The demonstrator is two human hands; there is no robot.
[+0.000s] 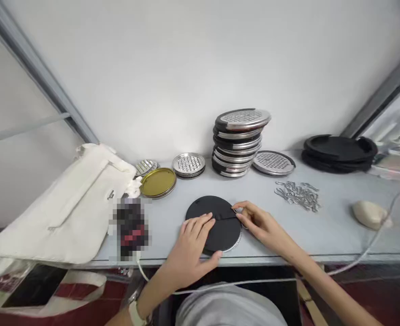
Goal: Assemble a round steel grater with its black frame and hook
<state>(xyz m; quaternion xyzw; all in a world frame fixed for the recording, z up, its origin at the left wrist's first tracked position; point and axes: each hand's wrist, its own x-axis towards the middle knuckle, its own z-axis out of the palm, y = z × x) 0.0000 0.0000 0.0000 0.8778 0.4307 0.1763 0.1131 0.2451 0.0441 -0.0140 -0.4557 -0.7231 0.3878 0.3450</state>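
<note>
round black plastic disc (224, 237) with a straight slit lies at 12 o'clock on the pale grey tabletop (322, 240). left hand (193, 242) spread flat on it; right hand (259, 222) pinching its rim at 2 o'clock. appears light, stiff; hold by rim.

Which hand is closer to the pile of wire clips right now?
Right. The right hand is at the edge of the black disc, down and to the left of the wire clips. The left hand lies flat on the disc, farther left of them.
</note>
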